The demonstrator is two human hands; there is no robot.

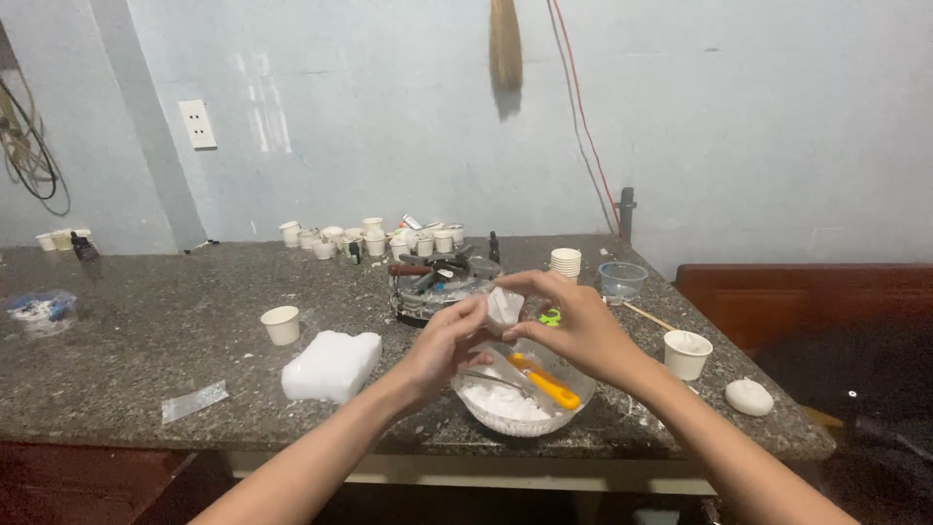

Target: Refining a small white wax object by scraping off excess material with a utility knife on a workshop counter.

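At a speckled granite counter (146,331), I watch both hands meet over a clear bowl (523,413) near the front edge. The left hand (442,348) and right hand (573,326) are brought together, fingers curled, each pinching one small white piece (504,306) between thumb and fingertips; neither palm is spread open. The piece sits upright between the two grips, its long axis roughly vertical, top end toward the wall, just above the bowl's rim. From my feed it is too small and pale to say what it is made of, though it looks like a thin plastic packet.

Inside the bowl lies white powder, and across it an orange-handled tool (546,382) runs diagonally, handle toward the lower right. Just left of the bowl rests a white block (331,366), with a single paper cup (281,325) behind it. To the right stand another paper cup (687,354) and a white oval bar (749,397). Behind the hands sits a round tray of tools (437,282), then a cluster of small cups (374,238) along the wall
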